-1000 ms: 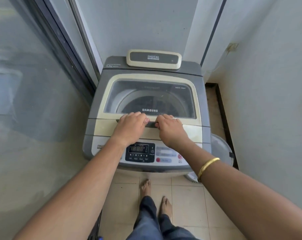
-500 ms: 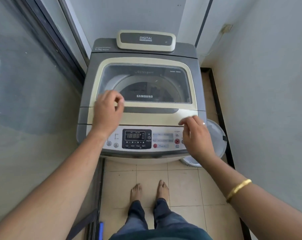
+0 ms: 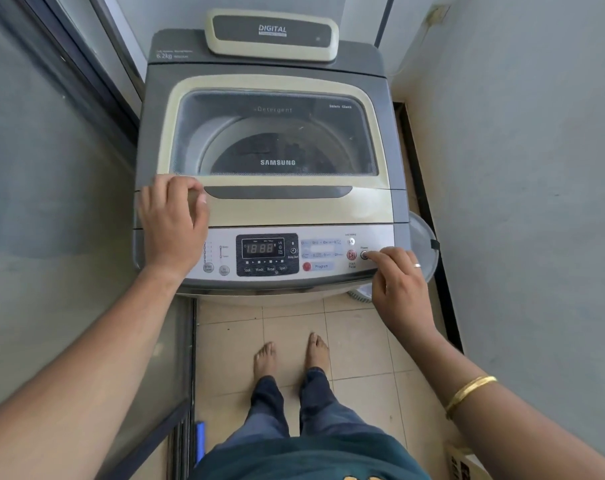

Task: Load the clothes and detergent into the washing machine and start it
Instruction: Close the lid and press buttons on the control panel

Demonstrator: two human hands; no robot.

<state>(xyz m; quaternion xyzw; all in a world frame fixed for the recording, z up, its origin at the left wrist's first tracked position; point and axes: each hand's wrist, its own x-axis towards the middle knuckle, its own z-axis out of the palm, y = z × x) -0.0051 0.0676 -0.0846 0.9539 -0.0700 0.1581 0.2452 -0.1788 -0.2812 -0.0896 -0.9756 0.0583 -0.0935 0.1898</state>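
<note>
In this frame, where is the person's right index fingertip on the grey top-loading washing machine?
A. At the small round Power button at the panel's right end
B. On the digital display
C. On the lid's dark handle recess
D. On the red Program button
A: the right hand points its index fingertip at the small round Power button at the right end of the grey top-loading washing machine's control panel.

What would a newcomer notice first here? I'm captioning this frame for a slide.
The grey and cream washing machine fills the middle, its glass lid shut. At the front, the right hand has a fingertip at the power button on the control panel, while the left hand rests on the machine's front left corner.
</note>
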